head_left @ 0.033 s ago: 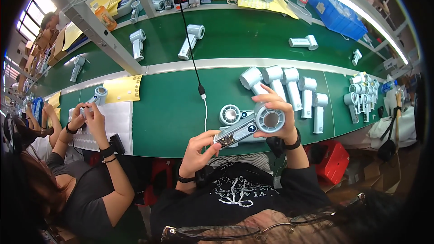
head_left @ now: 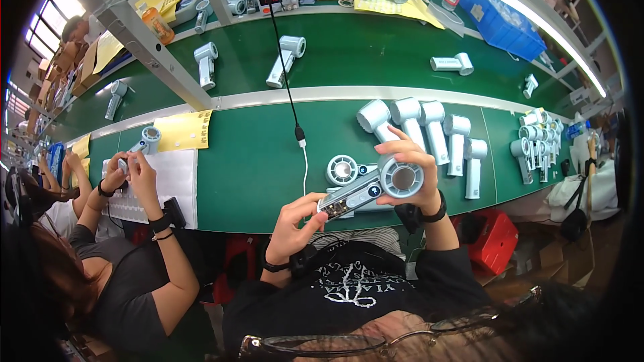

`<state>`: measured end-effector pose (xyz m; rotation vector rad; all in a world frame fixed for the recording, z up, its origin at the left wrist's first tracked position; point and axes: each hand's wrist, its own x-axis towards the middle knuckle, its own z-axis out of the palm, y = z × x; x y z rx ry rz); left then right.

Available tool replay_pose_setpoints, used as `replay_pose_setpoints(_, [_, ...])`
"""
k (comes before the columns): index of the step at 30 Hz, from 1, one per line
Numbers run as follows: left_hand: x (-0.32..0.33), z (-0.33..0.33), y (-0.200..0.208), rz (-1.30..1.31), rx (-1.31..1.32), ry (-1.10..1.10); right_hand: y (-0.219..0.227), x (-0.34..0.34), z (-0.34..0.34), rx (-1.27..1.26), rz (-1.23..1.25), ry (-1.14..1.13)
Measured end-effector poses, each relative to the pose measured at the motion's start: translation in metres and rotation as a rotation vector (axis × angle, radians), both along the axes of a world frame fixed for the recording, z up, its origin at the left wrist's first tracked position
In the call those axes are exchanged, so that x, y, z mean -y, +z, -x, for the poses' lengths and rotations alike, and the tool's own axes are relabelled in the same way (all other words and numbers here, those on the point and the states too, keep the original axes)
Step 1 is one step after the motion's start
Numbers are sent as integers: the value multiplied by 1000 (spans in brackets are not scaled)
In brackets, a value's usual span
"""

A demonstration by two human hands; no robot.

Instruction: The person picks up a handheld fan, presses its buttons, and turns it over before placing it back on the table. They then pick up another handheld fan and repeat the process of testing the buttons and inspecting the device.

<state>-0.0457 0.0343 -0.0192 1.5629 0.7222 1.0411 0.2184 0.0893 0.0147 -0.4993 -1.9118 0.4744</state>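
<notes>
I hold a pale blue handheld fan (head_left: 353,198) tilted above the green bench, its round grille facing up and to the right. My left hand (head_left: 290,226) pinches the handle's lower end, where a small circuit board shows uncovered. Around the fan's round head curls my right hand (head_left: 429,184), its thumb below and fingers over the top. Behind and beneath it, partly hidden, lies another handheld fan (head_left: 342,169). Several more fans (head_left: 435,135) lie in a slanted row just beyond my right hand. A white charging cable (head_left: 306,171) hangs down to the bench near my left hand.
Further right, many fans (head_left: 537,137) are grouped together. Spaced-out fans (head_left: 285,60) lie on the green surface (head_left: 362,53) beyond a metal rail (head_left: 268,98). A co-worker's hands (head_left: 137,171) hold a fan at left, over white sheets. A red stool (head_left: 493,241) stands below right.
</notes>
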Motion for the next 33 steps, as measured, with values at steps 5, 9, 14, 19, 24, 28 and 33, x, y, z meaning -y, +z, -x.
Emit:
replay_pose_setpoints(5, [4,-6,13,-21,-44,82,-4,5,5,-53,-72,-55])
replay_pose_setpoints(9, [4,-10,13,-82,16,167,-6,7,14,-118,-96,-75])
replay_pose_setpoints(14, [9,-10,10,-113,-25,255,-9,12,19,-179,-96,-88])
replay_pose_setpoints(19, [14,-5,9,-123,-71,287,-5,16,21,-167,-103,-105])
replay_pose_setpoints(24, [15,-8,7,-76,-22,346,-3,20,23,-116,-146,-173])
replay_pose_setpoints(28, [13,0,6,-212,-72,335,10,28,17,-205,-236,-347])
replay_pose_setpoints(33, [4,29,0,-161,-2,699,70,41,-9,-675,-160,-652])
